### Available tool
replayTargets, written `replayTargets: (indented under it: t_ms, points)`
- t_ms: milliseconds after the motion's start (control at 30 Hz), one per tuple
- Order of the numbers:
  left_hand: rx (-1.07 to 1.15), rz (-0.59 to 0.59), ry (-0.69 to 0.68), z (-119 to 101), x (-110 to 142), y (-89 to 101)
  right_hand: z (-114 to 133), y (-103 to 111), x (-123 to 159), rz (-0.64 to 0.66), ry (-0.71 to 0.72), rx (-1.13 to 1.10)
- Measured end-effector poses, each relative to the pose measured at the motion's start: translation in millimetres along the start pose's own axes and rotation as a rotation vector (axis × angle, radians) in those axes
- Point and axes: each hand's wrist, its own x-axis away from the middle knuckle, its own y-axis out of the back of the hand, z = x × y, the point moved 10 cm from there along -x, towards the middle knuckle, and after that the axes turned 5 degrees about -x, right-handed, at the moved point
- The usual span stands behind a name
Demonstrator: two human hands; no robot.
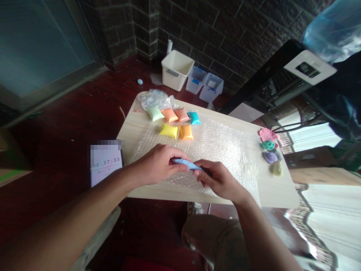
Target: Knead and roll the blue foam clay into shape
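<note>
A flat, elongated piece of light blue modelling clay (185,163) stretches between my two hands, above the bubble wrap (220,145). At its left end, my left hand (160,165) pinches it between thumb and fingers. The other end sits in the closed fingers of my right hand (218,178), which hide part of it. Beyond my hands lie several small clay packets, among them a yellow packet (168,130), an orange packet (186,132), a blue packet (194,117) and a pale green packet (155,113).
Pink (267,134), green (267,145), purple (270,157) and pale yellow clay lumps (277,168) line the table's right side. Clear plastic bags (156,99) lie at the far left corner. A timer screen (105,165) stands left; a white bin (176,71) is on the floor.
</note>
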Motion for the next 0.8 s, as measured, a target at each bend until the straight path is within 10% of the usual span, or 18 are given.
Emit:
replayTargets:
  t_ms: [200, 400, 800]
  points:
    - [-0.038, -0.059, -0.168, -17, 0, 2.1, -9, -3, 4, 0.079, -0.094, -0.174]
    - [0.147, 0.014, 0.054, 6, 0, -9.1, 6, 9, 4, -0.064, 0.013, 0.036]
    - [0.267, -0.087, 0.027, -2, 1, 0.1, 20, 9, 4, -0.128, 0.053, 0.203]
